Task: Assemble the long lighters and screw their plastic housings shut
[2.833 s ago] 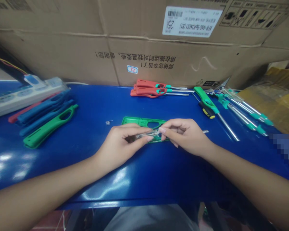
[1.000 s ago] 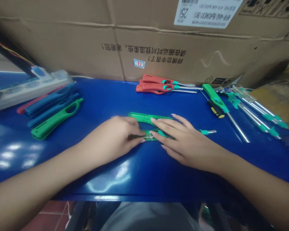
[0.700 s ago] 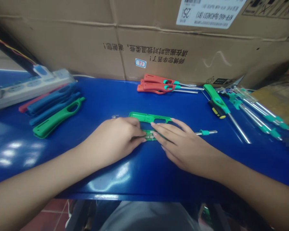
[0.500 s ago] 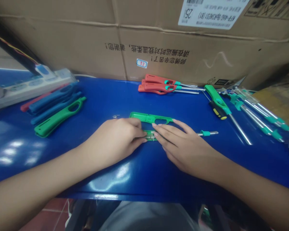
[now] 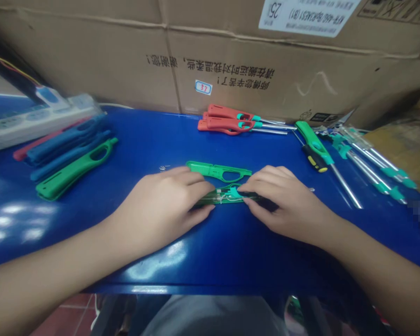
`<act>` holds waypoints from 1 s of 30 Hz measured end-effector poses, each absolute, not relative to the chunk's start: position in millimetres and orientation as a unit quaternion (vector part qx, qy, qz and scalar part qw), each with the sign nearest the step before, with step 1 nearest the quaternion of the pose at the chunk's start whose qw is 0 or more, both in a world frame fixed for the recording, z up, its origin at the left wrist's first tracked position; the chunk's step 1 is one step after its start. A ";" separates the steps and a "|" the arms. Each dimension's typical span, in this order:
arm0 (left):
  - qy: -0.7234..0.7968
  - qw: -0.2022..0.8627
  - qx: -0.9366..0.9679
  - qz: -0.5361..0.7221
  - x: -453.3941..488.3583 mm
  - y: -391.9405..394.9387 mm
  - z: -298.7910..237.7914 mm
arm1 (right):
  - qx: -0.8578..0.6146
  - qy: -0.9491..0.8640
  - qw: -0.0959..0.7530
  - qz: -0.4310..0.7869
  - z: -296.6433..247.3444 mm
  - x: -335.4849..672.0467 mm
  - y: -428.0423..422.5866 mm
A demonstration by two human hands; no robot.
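Observation:
A green long-nosed lighter (image 5: 226, 198) lies opened up on the table, its inner parts and a teal trigger piece (image 5: 234, 192) showing. My left hand (image 5: 164, 200) is closed round the handle end, thumb along the near side. At the nozzle end my right hand (image 5: 287, 205) pinches the lighter beside the teal piece; it hides most of the metal tube. Just beyond lies the matching green shell half (image 5: 213, 170), its hollow side up. Several tiny screws (image 5: 164, 168) lie beyond my left hand.
Blue and green handle shells (image 5: 73, 170) lie at left by a white power strip (image 5: 42, 119). Red lighters (image 5: 227, 120) rest against the cardboard box (image 5: 126, 65). At right are a green lighter (image 5: 313, 142), a screwdriver (image 5: 315, 158) and metal tubes with teal parts (image 5: 374, 168).
My right hand has shifted right and uncovered the teal trigger piece and inner parts; its fingers have gone from stretched flat to a pinch. My left hand still grips the handle end.

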State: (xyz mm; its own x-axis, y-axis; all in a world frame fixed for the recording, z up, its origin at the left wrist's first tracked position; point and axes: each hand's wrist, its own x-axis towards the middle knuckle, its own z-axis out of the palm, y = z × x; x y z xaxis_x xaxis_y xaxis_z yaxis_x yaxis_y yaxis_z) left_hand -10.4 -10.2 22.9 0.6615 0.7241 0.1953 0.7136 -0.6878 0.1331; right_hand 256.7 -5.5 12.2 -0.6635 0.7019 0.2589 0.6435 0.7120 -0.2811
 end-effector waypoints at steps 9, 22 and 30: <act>0.302 0.083 0.939 0.139 -1.8 -12.4 10.4 | -0.359 -0.915 0.160 0.087 6.8 257.6 -4.5; 0.303 0.107 0.936 0.144 -1.4 -9.4 4.9 | -0.365 -0.907 0.166 0.133 7.4 262.2 -1.5; 0.301 0.117 0.934 0.153 -2.0 -7.4 4.9 | -0.369 -0.905 0.182 0.111 11.8 267.4 5.9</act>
